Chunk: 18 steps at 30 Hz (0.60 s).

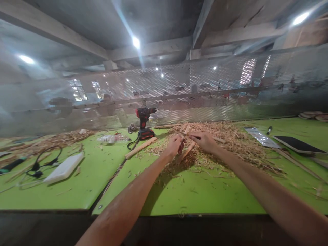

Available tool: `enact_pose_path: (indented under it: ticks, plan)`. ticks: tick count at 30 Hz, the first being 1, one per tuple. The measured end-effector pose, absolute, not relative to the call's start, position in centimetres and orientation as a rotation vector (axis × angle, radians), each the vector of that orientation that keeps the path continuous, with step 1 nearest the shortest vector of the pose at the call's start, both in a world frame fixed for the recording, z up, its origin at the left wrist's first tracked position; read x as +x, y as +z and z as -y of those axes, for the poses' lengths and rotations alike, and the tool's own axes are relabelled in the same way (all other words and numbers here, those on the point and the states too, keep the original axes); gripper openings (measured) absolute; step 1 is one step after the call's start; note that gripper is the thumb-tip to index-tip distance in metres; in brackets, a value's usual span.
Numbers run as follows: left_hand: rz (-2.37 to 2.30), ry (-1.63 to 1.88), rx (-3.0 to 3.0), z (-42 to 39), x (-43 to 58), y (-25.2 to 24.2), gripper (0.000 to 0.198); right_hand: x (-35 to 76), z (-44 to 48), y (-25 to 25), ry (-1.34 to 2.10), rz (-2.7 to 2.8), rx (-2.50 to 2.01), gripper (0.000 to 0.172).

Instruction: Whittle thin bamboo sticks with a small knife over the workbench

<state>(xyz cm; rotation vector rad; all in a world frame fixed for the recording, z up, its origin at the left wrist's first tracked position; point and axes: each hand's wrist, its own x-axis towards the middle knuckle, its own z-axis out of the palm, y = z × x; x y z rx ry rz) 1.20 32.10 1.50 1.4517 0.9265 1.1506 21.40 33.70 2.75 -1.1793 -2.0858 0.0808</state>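
Note:
My left hand point(176, 145) is closed around a narrow strip of pale wood point(187, 130), whose upper end sticks out past the fingers. Close on its right, my right hand point(203, 140) is closed on a thin knife-like tool point(219, 139). A light, handle-like end shows to the right of that hand, and a small dark edge meets the wood between the hands; its exact shape is blurred. Under both hands lies another wood piece point(188, 150) among curled wood shavings point(230, 143).
A red and black cordless drill point(144, 123) stands behind a flat wood slat point(140, 148) and a clear plastic bottle point(112, 138). At left are a white block point(65, 167) and black cable point(37, 167). A dark tablet-like slab point(298, 144) and clear packet point(261, 136) lie right. Perforated screen point(174, 99) borders the green table point(205, 198).

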Motion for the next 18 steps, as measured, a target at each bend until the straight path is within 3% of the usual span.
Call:
enact_pose_path:
  ticks: [10,18]
  plan:
    - [-1.006,1.165,1.644,-32.6,1.2,0.7,0.03,22.1,-33.1,3.3,-0.125,2.155,-1.387,0.047]
    - [-1.029,1.095,1.702,-32.7,1.4,0.5,0.028,23.9,-33.8,3.1,-0.205,2.107,-1.544,0.049]
